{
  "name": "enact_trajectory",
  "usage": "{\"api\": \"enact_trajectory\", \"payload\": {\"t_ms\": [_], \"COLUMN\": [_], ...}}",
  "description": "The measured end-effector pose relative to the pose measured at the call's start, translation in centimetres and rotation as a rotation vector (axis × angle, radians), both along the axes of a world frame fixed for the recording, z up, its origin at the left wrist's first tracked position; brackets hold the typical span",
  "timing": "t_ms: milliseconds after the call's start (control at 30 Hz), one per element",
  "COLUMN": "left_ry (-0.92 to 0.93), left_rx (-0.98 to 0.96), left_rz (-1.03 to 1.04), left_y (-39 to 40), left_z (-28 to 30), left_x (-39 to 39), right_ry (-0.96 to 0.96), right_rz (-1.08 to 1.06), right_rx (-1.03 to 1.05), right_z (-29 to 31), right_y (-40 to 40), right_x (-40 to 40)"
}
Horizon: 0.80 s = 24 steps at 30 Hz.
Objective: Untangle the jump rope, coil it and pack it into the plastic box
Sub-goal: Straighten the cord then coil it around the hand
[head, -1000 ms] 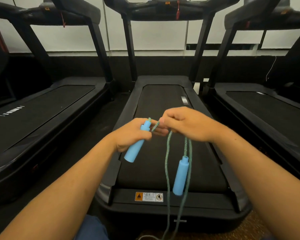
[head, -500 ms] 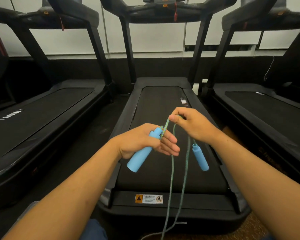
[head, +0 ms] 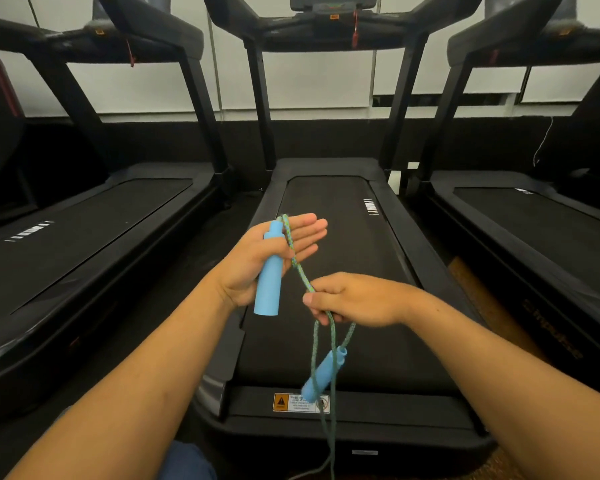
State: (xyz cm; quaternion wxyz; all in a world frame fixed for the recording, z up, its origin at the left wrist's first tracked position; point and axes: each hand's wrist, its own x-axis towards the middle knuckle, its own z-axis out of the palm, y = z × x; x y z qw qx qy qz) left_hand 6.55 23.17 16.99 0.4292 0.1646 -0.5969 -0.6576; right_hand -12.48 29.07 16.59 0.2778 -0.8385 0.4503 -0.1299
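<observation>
My left hand pins one blue handle of the jump rope against its palm with the thumb, fingers stretched out. The green braided rope leaves the handle's top, loops over the fingers and runs down to my right hand, which is closed around it below and to the right. Under the right hand the rope hangs in strands, and the second blue handle dangles tilted among them. The strands drop out of view at the bottom. No plastic box is in view.
A black treadmill stretches straight ahead under my hands, with a warning sticker on its near end. More treadmills stand left and right. A white wall runs behind. A knee in blue cloth shows at the bottom.
My left hand rose and turned the handle upright with fingers spread. My right hand slid down the rope, below the left. The hanging handle dropped lower.
</observation>
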Motion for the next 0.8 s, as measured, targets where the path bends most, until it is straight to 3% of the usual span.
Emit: {"api": "enact_trajectory", "payload": {"t_ms": [100,200,333,533,667,800], "left_ry": [-0.085,-0.292,-0.467,-0.585,-0.538,-0.222], "left_rx": [-0.010,-0.091,-0.140,-0.175,-0.147,-0.049], "left_rz": [0.067,0.095,-0.053,-0.161,-0.248,-0.402], "left_y": [-0.4,-0.2,1.0,2.2,2.4,3.1], "left_z": [-0.5,-1.0,-1.2,-0.3,0.0,0.4], "left_x": [0.2,0.0,-1.1,-1.5,-1.1,-1.9], "right_ry": [-0.010,-0.094,-0.208,-0.286,-0.310,-0.359], "right_rz": [0.007,-0.057,-0.194,-0.309,-0.336,-0.258], "right_rx": [-0.098,-0.209,-0.323,-0.344,-0.355,-0.151], "right_z": [2.1,3.9,4.3,2.7,1.7,-0.1], "right_y": [0.8,1.3,0.4,-1.8,-2.7,-2.5], "right_x": [-0.1,-0.8,-2.3,-4.8,-5.8,-4.2]}}
